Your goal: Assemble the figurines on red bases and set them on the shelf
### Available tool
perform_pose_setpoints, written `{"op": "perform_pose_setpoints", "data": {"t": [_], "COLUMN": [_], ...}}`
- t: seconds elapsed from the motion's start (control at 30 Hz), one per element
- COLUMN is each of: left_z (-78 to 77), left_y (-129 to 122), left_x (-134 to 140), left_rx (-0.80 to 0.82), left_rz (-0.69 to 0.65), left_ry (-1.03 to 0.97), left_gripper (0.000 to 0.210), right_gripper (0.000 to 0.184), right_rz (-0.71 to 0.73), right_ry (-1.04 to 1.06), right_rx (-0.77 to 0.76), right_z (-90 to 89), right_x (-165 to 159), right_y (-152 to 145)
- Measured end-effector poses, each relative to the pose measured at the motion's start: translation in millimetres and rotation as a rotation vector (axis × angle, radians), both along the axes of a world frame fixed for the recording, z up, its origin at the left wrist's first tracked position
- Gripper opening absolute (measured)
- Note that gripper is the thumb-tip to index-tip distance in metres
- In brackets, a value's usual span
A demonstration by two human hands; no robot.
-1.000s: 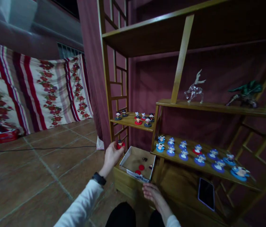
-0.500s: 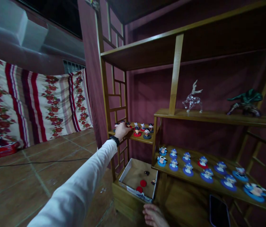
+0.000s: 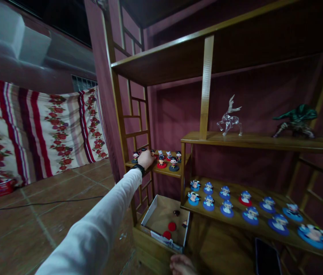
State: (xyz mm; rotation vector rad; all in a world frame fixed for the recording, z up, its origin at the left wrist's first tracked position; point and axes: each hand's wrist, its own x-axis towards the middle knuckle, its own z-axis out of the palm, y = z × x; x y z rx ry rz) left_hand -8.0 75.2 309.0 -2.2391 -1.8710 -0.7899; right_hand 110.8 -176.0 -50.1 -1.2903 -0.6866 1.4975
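Observation:
My left hand (image 3: 146, 159) reaches to the small upper-left shelf (image 3: 167, 172), among small cartoon figurines on round bases. Its fingers are curled in, and the back of the hand hides what they hold. A black-clad figurine (image 3: 135, 156) stands just left of it; to its right are a figurine on a red base (image 3: 161, 162) and one on a dark base (image 3: 174, 164). Low at the front, my right hand (image 3: 182, 265) is partly cut off by the frame edge, fingers loosely bent, with nothing visible in them. It is just below the open box (image 3: 161, 214).
Inside the box lie red discs (image 3: 172, 226) and small dark pieces (image 3: 176, 212). Blue-based figurines (image 3: 227, 208) stand in two rows on the lower right shelf, near a phone (image 3: 267, 256). Above are a clear deer figure (image 3: 230, 121) and a green figure (image 3: 296, 120).
The view has shifted slightly, so the shelves sit a little further left. My left hand stays among the figurines on the small shelf. My right hand is lower in view, its fingers more bent.

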Motion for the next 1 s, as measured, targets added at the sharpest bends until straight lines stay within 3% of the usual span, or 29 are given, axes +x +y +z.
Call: {"op": "perform_pose_setpoints", "data": {"t": [0.17,0.47,0.83,1.0], "left_z": [-7.5,-7.9,-8.7,-4.6], "left_y": [2.5,4.2,-0.7,-2.9], "left_x": [-4.4,-5.1,-6.5,-4.0], "left_rx": [0.078,0.046,0.038,0.014], "left_rz": [-0.046,-0.022,-0.021,-0.009], "left_ry": [-0.046,-0.091,-0.105,-0.069], "left_gripper": [0.038,0.033,0.035,0.039], "right_gripper": [0.034,0.039,0.037,0.038], "right_rz": [-0.02,-0.018,-0.048,-0.007], "right_ry": [-0.02,0.027,0.006,-0.021], "right_rx": [-0.039,-0.055,-0.028,-0.002], "right_z": [-7.3,-22.0,-6.0,-9.3], "right_x": [3.4,4.9,4.5,6.2], "right_y": [0.3,2.3,-2.7,2.5]}}
